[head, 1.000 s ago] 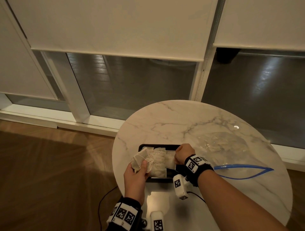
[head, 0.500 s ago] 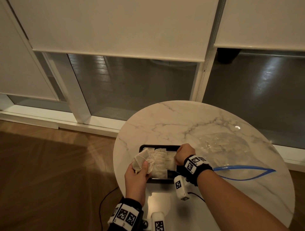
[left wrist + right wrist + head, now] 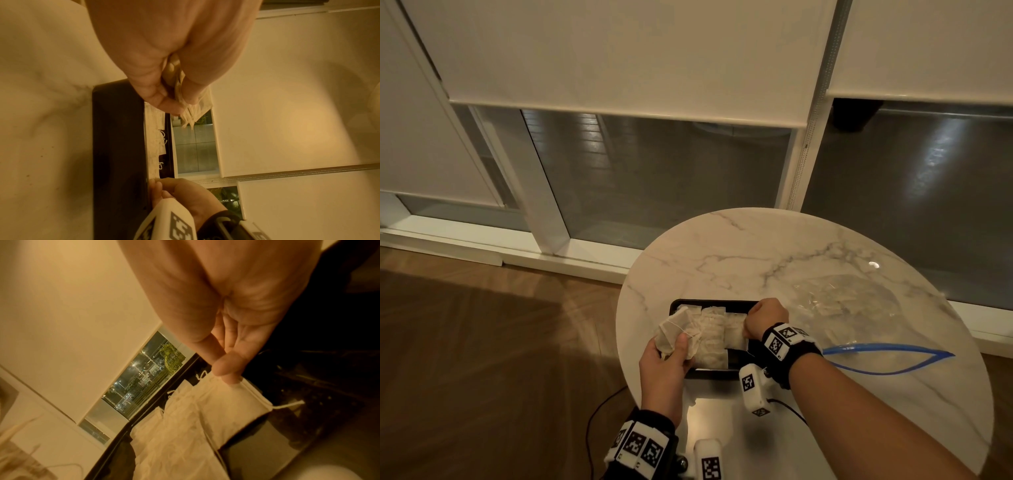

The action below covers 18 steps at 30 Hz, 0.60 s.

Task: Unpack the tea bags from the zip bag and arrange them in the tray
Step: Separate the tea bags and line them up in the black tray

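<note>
A black tray [image 3: 709, 303] sits on the round marble table, with several white tea bags [image 3: 714, 339] laid in a row inside it. Over the tray's left end, my left hand [image 3: 671, 346] grips a bunch of tea bags [image 3: 673, 327] between thumb and fingers; the left wrist view shows the pinch [image 3: 179, 104] on that bunch [image 3: 202, 104]. My right hand [image 3: 751, 325] is at the tray's right end, thumb and fingers [image 3: 226, 369] pinching the top edge of the rightmost tea bag [image 3: 232, 404]. The clear zip bag [image 3: 859, 301] lies open to the right, its blue zip [image 3: 887, 353] gaping.
The table edge [image 3: 626, 342] runs just left of the tray, with wooden floor and a dark cable [image 3: 599, 411] below. Windows with lowered blinds stand behind the table. Bare marble [image 3: 739, 253] lies beyond the tray.
</note>
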Available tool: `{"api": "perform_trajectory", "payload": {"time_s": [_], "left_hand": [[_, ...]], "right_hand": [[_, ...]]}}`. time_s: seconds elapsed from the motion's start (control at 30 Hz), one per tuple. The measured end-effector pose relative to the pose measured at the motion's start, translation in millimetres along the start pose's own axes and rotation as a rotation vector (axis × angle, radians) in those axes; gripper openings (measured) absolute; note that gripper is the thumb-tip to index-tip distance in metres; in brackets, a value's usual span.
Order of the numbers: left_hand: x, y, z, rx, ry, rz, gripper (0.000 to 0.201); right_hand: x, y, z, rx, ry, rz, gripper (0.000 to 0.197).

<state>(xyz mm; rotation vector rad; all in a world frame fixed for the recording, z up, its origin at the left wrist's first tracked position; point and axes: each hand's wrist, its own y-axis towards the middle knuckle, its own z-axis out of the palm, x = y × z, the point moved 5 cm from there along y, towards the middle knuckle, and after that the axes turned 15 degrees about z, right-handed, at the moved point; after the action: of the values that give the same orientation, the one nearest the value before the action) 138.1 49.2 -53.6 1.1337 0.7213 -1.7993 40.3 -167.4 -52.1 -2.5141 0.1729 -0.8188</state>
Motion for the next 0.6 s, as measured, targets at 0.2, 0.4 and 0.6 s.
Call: {"api": "perform_trajectory", "payload": {"time_s": [0.2, 0.4, 0.6], "left_hand": [[0, 0, 1, -0.002, 0.002, 0.002, 0.026], [2, 0, 0, 0.001, 0.010, 0.014, 0.026], [2, 1, 1, 0.009, 0.024, 0.017, 0.026]], "right_hand": [[0, 0, -1, 0.051, 0.066, 0.030, 0.022], [1, -6, -3, 0.042, -0.063, -0.022, 0.012], [-7, -24, 17, 0.317, -0.222, -0.021, 0.014]]}}
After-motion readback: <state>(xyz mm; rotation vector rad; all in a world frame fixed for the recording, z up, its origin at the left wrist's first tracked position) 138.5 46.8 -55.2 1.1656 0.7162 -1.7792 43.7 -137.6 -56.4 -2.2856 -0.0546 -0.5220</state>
